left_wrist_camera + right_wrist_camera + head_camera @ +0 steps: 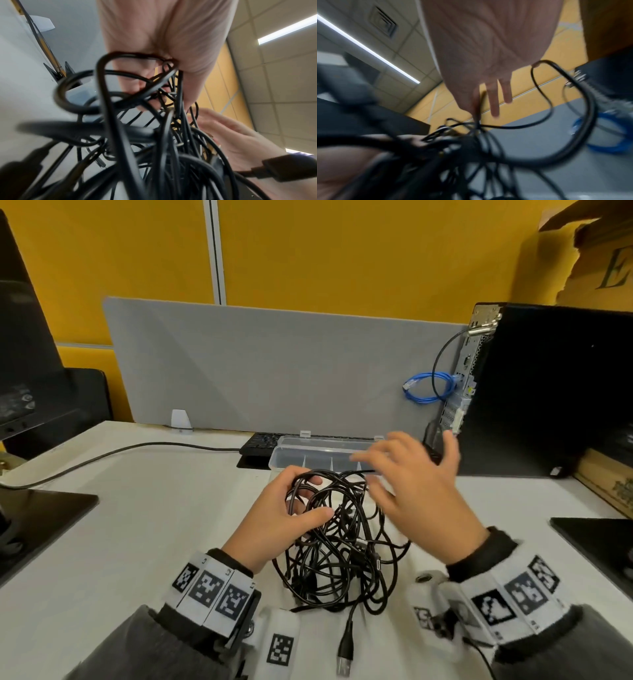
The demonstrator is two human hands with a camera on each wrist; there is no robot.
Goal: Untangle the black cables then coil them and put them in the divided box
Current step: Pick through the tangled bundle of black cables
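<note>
A tangle of black cables (342, 553) hangs over the white desk between my hands. One USB plug (344, 655) dangles at its bottom. My left hand (308, 498) grips the upper left loops, fingers and thumb curled round them; the left wrist view shows the same hand (163, 40) above the cables (137, 135). My right hand (407, 470) is blurred at the tangle's upper right, fingers straight and spread. In the right wrist view one strand (479, 108) runs along its fingers (494, 102). The clear divided box (308, 455) stands open just behind the tangle.
A black keyboard (260, 441) lies behind the box against a grey divider (274, 364). A black computer tower (548, 392) with a blue cable (428, 388) stands at the right. Monitor bases sit left (41, 508) and right (596, 542). A black lead (137, 448) crosses the desk.
</note>
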